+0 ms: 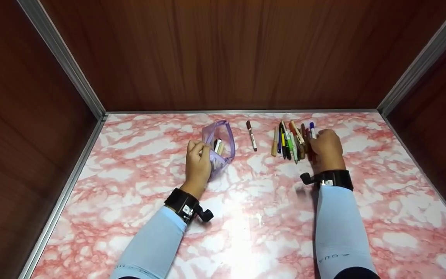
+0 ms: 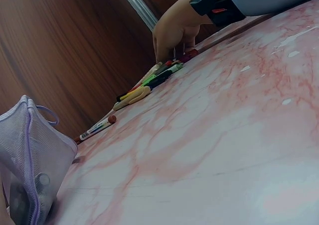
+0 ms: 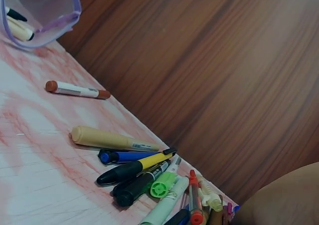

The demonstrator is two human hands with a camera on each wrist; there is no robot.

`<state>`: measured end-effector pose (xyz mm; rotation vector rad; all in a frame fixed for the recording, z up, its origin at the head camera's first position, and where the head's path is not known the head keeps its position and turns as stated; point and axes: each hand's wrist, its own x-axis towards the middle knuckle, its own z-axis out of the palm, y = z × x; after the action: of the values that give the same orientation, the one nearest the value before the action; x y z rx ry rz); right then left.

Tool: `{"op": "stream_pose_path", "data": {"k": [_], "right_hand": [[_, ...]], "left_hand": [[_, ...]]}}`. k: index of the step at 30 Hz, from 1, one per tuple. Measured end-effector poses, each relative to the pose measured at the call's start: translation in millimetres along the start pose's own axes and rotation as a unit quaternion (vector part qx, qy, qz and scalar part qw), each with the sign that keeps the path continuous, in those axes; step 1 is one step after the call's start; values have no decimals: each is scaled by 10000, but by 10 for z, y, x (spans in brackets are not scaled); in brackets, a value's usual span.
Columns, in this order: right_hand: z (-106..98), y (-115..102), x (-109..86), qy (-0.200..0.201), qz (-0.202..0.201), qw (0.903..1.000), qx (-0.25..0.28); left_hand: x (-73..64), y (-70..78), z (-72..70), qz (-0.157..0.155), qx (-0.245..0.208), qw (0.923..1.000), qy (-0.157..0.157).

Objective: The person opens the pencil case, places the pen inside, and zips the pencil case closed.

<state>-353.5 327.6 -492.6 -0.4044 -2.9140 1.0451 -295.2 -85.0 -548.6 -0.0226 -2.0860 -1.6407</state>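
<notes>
My left hand (image 1: 198, 162) grips the near-left side of a purple mesh pencil case (image 1: 229, 141). The case's zipped mouth gapes toward the right, and a few pens (image 1: 218, 146) lie inside. At the right end of a row of several pens and markers (image 1: 290, 143), my right hand (image 1: 326, 145) reaches down with its fingertips among them. A blue-capped marker (image 1: 312, 130) lies right beside its fingers. In the left wrist view the right hand (image 2: 174, 33) points its fingers downward over the pens; I cannot tell whether it pinches one.
A brown-capped marker (image 1: 251, 135) lies alone between the case and the row. In the right wrist view a beige marker (image 3: 114, 137) and a yellow-and-black pen (image 3: 137, 167) are at the row's left end. Wood-grain panels (image 1: 223, 54) enclose the marbled table (image 1: 149, 232) at the back and sides.
</notes>
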Motion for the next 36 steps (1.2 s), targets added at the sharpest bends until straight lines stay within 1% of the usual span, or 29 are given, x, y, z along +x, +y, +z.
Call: {"op": "stream_pose_path", "data": {"k": [5, 8, 12, 20, 25, 26, 28, 30, 33, 34, 36], "right_hand": [[-11, 13, -18, -34, -89, 10000, -12], [-19, 6, -13, -139, 24, 9998, 124], [-22, -3, 3, -172, 96, 9997, 108], [-7, 16, 20, -23, -109, 9999, -102], [-33, 12, 44, -60, -31, 10000, 23], [-46, 4, 45, -90, 11, 9999, 103], [-73, -16, 36, -242, 206, 9977, 593], [-100, -44, 26, -250, 329, 9946, 947], [-136, -107, 16, -86, 346, 9876, 1527], [-149, -132, 21, 36, 259, 9876, 1546], [-167, -202, 29, 190, 180, 9820, 1871]], "left_hand": [[-2, 9, 1, 60, 14, 10000, 25], [0, 12, 3, 64, 31, 10000, 27], [1, 11, 3, 19, 33, 10000, 18], [4, 13, 2, 87, 107, 9999, 50], [8, 5, -1, 120, 122, 9998, 76], [9, 4, -1, 127, 119, 9998, 83], [10, 3, -1, 126, 116, 9998, 82], [8, 5, -2, 137, 133, 9998, 76], [2, 11, -5, 138, 164, 9998, 60], [1, 15, -6, 138, 174, 9997, 64], [1, 14, -4, 133, 164, 9998, 67]]}}
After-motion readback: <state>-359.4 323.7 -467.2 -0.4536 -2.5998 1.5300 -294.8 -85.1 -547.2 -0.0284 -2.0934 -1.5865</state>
